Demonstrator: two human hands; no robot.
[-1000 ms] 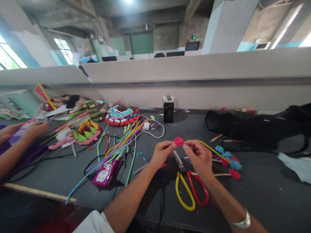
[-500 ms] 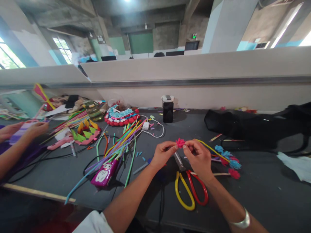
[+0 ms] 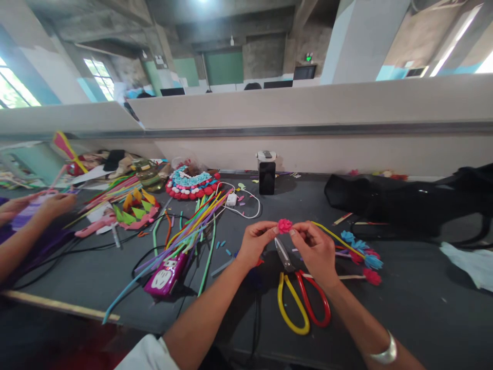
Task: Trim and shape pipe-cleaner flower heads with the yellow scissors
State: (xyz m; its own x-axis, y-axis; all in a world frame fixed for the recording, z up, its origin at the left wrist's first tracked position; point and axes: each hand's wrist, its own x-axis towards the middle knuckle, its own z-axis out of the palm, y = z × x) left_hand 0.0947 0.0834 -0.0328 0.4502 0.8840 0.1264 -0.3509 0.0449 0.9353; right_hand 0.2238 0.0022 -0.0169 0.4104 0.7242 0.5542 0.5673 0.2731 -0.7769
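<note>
Between my two hands is a small bright pink flower [image 3: 284, 225] with ruffled petals, held above the dark table. My left hand [image 3: 257, 243] pinches its left edge with thumb and fingertips. On the opposite edge, my right hand [image 3: 315, 250] grips it the same way. Beneath the hands lie scissors [image 3: 293, 303] with one yellow and one red handle loop, blades pointing away from me. Just right of my right hand rest blue flowers [image 3: 373, 261] and a pink flower [image 3: 372, 276] on thin stems, one of them yellow.
Left of me, colourful pipe cleaners [image 3: 192, 226] lie over a purple packet [image 3: 166, 276]. A black phone [image 3: 267, 178] stands at the back, near a white cable [image 3: 259, 205]. A black bag [image 3: 400, 205] lies right. Another person's hands [image 3: 57, 205] work at far left.
The pink flower has turned a little between my fingers, so more of its rounded front shows. Both hands keep nearly the same place.
</note>
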